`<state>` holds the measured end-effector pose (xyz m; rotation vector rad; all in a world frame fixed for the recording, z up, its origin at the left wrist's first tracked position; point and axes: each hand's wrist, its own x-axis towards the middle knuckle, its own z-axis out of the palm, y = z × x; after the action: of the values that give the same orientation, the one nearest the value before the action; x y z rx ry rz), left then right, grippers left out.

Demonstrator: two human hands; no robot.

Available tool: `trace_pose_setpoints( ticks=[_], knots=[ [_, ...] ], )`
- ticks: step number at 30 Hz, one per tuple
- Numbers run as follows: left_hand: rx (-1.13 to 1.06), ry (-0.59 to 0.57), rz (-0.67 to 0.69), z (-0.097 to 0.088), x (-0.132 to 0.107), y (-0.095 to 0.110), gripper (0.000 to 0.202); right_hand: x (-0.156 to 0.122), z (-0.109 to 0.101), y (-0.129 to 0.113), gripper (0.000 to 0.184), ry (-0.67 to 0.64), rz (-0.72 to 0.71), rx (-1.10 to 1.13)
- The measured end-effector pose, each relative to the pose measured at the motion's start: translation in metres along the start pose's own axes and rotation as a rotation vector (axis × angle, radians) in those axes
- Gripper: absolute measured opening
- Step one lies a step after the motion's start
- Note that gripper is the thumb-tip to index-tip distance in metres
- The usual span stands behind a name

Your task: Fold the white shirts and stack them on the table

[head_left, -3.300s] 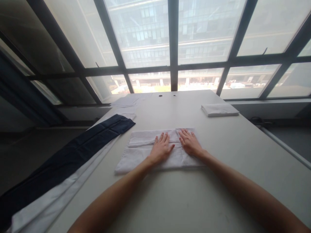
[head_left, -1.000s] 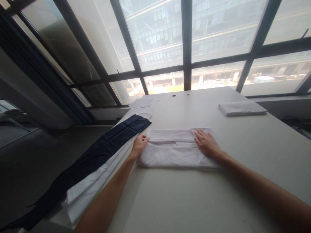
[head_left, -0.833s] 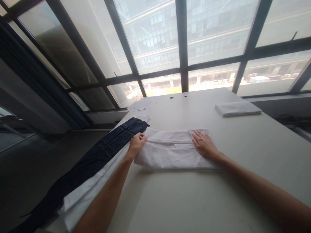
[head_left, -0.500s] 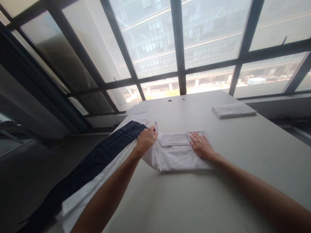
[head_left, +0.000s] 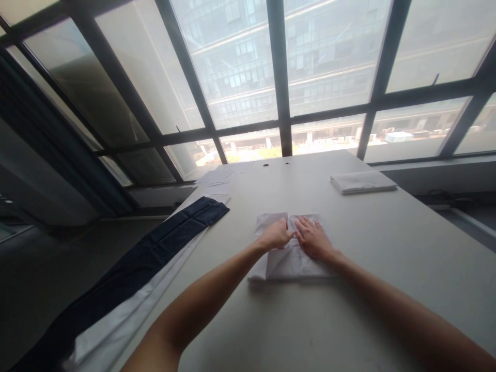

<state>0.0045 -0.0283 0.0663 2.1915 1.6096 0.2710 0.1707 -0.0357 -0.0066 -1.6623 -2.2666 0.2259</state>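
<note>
A white cloth garment [head_left: 298, 266] lies folded on the white table, its left part turned over toward the middle. My left hand [head_left: 277, 234] grips the edge of that turned part with closed fingers, near the garment's centre. Just right of it, my right hand [head_left: 313, 237] rests flat on the garment, fingers outstretched. The two hands nearly meet. Whether the garment is a shirt or something else, I cannot tell.
Along the table's left edge lie dark navy trousers [head_left: 170, 235] over white cloth [head_left: 135, 305]. A folded white cloth [head_left: 364, 182] sits at the back right. Papers [head_left: 215, 178] lie at the back left of the table [head_left: 271, 191]. Windows [head_left: 240, 67] stand behind.
My left hand has moved right, carrying the garment's left end over toward the middle. My right hand stays pressed on the garment. The view has shifted slightly.
</note>
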Motion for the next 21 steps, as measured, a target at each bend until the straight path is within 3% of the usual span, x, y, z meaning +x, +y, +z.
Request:
trace_pose_setpoints(
  ticks=[3, 5, 8, 10, 15, 21],
  knots=[
    [-0.194, -0.031, 0.020, 0.006, -0.002, -0.008, 0.026, 0.000, -0.001, 0.000, 0.056, -0.007, -0.001, 0.008],
    [-0.193, 0.105, 0.108, 0.000, -0.007, -0.020, 0.019, 0.000, -0.001, -0.001, 0.056, -0.007, 0.004, 0.010],
    [-0.117, 0.370, 0.257, -0.015, -0.011, -0.048, 0.024, 0.000, -0.001, 0.000, 0.056, -0.019, 0.013, 0.012],
    [-0.117, 0.442, 0.296, -0.024, -0.007, -0.070, 0.030, 0.000, 0.000, 0.000, 0.056, -0.025, 0.016, 0.012],
    [-0.321, 0.334, 0.147, -0.038, 0.022, -0.119, 0.032, -0.001, -0.001, 0.000, 0.057, -0.026, 0.012, 0.017],
    [-0.458, 0.137, 0.164, -0.041, 0.042, -0.143, 0.050, 0.000, -0.003, 0.000, 0.057, -0.035, 0.023, 0.028]
  ],
)
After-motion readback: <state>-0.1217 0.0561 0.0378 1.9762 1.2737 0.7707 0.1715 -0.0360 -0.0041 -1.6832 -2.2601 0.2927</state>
